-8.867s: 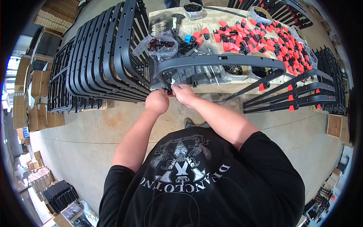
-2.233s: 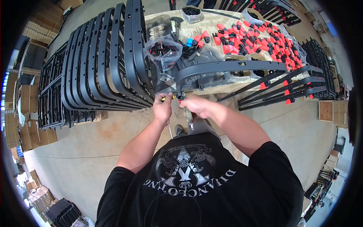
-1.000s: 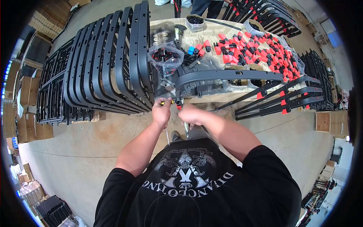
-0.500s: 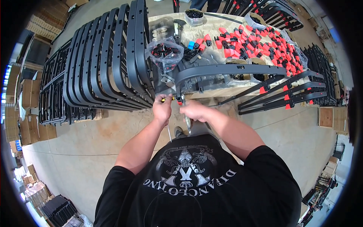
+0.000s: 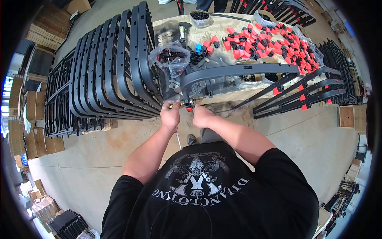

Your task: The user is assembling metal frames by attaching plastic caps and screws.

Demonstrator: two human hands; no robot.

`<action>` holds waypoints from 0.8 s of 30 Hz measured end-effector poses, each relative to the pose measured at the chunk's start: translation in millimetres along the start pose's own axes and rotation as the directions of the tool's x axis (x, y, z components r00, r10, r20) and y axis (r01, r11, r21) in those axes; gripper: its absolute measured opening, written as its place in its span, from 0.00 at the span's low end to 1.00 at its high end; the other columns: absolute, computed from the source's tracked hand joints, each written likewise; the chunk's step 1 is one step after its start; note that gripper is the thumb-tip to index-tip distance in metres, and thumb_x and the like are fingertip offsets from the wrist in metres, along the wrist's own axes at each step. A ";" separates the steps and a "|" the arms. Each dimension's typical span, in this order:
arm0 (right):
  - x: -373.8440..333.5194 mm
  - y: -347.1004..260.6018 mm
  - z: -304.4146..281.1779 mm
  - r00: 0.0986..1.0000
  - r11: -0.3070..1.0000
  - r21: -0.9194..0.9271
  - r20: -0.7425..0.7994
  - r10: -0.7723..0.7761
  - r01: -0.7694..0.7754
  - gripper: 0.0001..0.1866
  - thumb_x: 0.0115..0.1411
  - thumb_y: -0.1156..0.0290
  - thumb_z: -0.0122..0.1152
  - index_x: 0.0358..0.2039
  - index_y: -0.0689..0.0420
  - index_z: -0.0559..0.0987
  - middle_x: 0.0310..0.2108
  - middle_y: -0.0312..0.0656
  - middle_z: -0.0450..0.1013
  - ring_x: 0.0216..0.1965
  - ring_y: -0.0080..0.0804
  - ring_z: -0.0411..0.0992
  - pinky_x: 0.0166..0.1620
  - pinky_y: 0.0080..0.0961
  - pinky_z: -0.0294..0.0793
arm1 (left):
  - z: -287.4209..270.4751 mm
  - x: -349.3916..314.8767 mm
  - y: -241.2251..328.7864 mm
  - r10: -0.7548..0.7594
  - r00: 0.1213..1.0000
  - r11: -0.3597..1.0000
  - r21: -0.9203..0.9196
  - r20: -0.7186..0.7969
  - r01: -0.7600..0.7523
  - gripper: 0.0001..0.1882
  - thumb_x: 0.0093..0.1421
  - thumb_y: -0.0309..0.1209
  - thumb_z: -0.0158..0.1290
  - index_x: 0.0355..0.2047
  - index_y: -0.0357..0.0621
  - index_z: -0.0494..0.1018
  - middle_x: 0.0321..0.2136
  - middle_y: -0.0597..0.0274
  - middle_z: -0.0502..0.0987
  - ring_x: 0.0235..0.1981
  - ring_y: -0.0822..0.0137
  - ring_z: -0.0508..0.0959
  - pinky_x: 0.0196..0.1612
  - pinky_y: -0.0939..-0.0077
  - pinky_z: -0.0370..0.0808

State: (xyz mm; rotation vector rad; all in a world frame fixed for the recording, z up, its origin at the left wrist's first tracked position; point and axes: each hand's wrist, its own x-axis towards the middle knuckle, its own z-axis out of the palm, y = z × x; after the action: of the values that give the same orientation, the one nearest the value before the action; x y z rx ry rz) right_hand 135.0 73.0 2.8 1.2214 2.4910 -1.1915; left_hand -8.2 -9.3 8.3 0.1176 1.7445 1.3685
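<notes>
**Two hands at the near end of one curved dark frame**

One curved dark frame (image 5: 243,71) arches across the near side of the wooden table (image 5: 221,26); a single red piece (image 5: 188,109) sits at its near left end, between the hands. The left hand (image 5: 170,116), just left of this piece, is closed around one yellow-handled tool (image 5: 172,106); one thin metal rod (image 5: 178,140) shows below it. The right hand (image 5: 202,116), just right of the piece, has curled fingers — whether it grips anything cannot be told.

Four containers of small black parts are visible: two far (image 5: 199,16) and two near (image 5: 247,78), the latter partly blocked by the arch. Left of centre lie one clear bag (image 5: 171,57) of parts, one hammer (image 5: 183,31) and one blue piece (image 5: 198,48). Red-and-black pieces (image 5: 274,46) cover the right side, too overlapped to count. At least seven upright frames (image 5: 104,59) crowd the left — three more (image 5: 332,82) lean at right.
</notes>
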 end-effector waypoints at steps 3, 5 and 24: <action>-7.8 -35.3 -25.3 0.880 0.826 0.416 0.436 0.187 -0.381 0.16 0.57 0.70 0.56 0.36 0.73 0.76 0.29 0.56 0.78 0.22 0.47 0.78 0.19 0.40 0.73 | -10.1 19.1 -30.9 0.228 0.969 0.973 0.036 -0.092 -0.226 0.11 0.66 0.37 0.61 0.37 0.44 0.74 0.18 0.74 0.69 0.16 0.81 0.61 0.19 0.77 0.55; -10.6 -29.3 -29.3 0.866 0.806 0.428 0.460 0.195 -0.409 0.15 0.59 0.68 0.54 0.41 0.68 0.76 0.28 0.51 0.78 0.24 0.40 0.78 0.17 0.36 0.72 | -2.6 11.6 -18.5 0.157 0.986 0.988 0.014 -0.058 -0.156 0.11 0.67 0.37 0.61 0.37 0.47 0.72 0.15 0.74 0.66 0.13 0.80 0.59 0.15 0.77 0.51; -16.0 -19.4 -7.4 0.977 0.974 0.167 0.172 0.124 -0.153 0.29 0.59 0.63 0.61 0.52 0.74 0.69 0.50 0.68 0.74 0.54 0.57 0.75 0.53 0.45 0.76 | -0.6 1.9 9.2 0.002 1.000 0.998 0.056 0.001 -0.002 0.09 0.68 0.37 0.58 0.37 0.49 0.71 0.14 0.74 0.63 0.09 0.79 0.57 0.12 0.77 0.49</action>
State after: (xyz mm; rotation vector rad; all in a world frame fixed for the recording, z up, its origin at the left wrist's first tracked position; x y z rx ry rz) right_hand 133.4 61.2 26.2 1.2615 2.1853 -1.4408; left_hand -13.7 -5.1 14.8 0.1503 1.7826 1.3212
